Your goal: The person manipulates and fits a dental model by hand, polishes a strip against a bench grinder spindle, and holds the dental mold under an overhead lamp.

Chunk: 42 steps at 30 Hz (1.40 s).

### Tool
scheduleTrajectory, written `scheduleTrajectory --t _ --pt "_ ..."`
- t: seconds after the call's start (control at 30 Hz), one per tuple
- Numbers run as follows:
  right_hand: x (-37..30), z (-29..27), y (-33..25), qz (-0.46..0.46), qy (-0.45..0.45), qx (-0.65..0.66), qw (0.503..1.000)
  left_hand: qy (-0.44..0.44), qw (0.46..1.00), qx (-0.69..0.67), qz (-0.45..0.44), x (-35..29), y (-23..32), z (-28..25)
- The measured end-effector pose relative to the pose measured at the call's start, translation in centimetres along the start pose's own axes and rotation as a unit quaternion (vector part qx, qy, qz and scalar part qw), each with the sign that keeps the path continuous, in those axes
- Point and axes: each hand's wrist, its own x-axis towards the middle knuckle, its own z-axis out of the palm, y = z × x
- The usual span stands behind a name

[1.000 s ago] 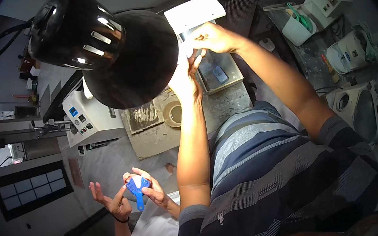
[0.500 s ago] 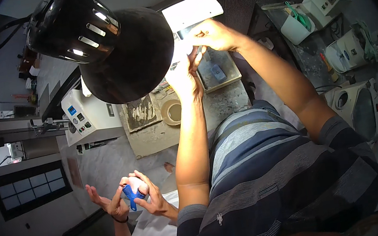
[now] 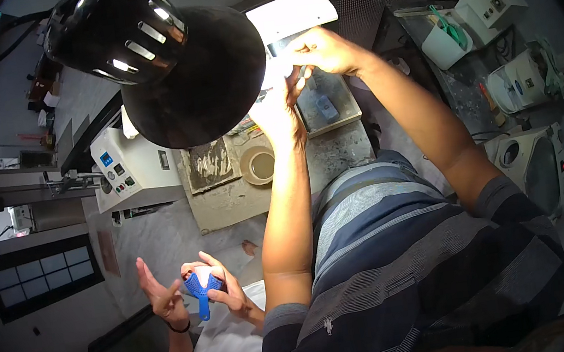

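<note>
- Small tool [image 3: 302,72], thin and pale, is what we're pinching up near the top middle of the frame, right under the lamp glare, so that's where the work sits for now.
- Our right hand [image 3: 322,51] has its grip clenched around that tool, fingertips bunched tight.
- Our left hand [image 3: 278,109] is raised just below and touching or nearly touching the right one. It looks curled around something tiny, but the light washes it out, so we can't tell what its grip has, or if it has anything.
- Progress-wise, we'd guess we're mid-job: both hands are up and busy, nothing has been set down, and the grey tray [image 3: 327,104] with a little blue-grey piece in it sits just under the hands on the table [image 3: 336,154].
- A tan round cup [image 3: 258,165] and a dirty slab [image 3: 211,164] sit left of centre on the table, looking used already.
- Big black lamp shade [image 3: 190,74] blocks a big chunk of the upper left, hiding whatever's behind it.
- White control box [image 3: 135,168] is half tucked behind that shade.
- Lower left, another person's hands hold a blue tray-shaped thing with a handle [image 3: 201,288]; their job, not ours.
- Right edge machines bend with the lens and are hard to read.
</note>
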Motion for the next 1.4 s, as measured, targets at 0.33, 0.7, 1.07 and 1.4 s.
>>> scheduleTrajectory --t 0.33,0.7,1.07,1.4 --pt "0.0 0.5 0.0 0.009 0.006 0.026 1.0 0.025 0.999 0.027 0.005 0.0 0.5 0.2" --pt "-1.1 1.5 1.9 0.059 -0.026 0.051 0.997 0.065 0.997 -0.044 -0.017 -2.8 0.5 -3.2" --pt "0.6 10.9 10.8 0.021 -0.323 -0.431 0.842 0.312 0.926 0.036 -0.21 -18.0 -3.0 -12.4" --pt "5.4 18.0 21.5 -0.044 -0.35 -0.635 0.687 0.441 0.893 0.014 -0.091 -29.1 -2.9 -5.0"
